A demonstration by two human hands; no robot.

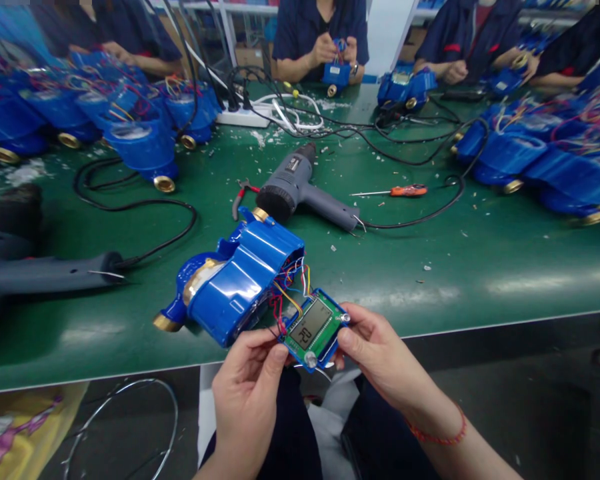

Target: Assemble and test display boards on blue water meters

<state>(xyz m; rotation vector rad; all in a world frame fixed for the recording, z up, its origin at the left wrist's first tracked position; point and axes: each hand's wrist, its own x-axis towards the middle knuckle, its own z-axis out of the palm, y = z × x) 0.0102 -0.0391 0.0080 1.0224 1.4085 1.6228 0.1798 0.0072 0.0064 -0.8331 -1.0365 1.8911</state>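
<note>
Between my two hands is a green circuit board with an LCD screen, set in a blue frame and tilted toward me just off the table's front edge. My left hand pinches its left corner, and my right hand grips the right side. Dark digits show on the screen. Red, yellow, white and blue wires run from the board into the open end of a blue water meter, which lies on its side with brass ends. The fingertips under the board are partly hidden.
On the green table lie a grey heat gun, red-handled pliers and an orange screwdriver. Another heat gun sits at left. Blue meters crowd both sides. A power strip and cables stretch behind. Co-workers sit opposite.
</note>
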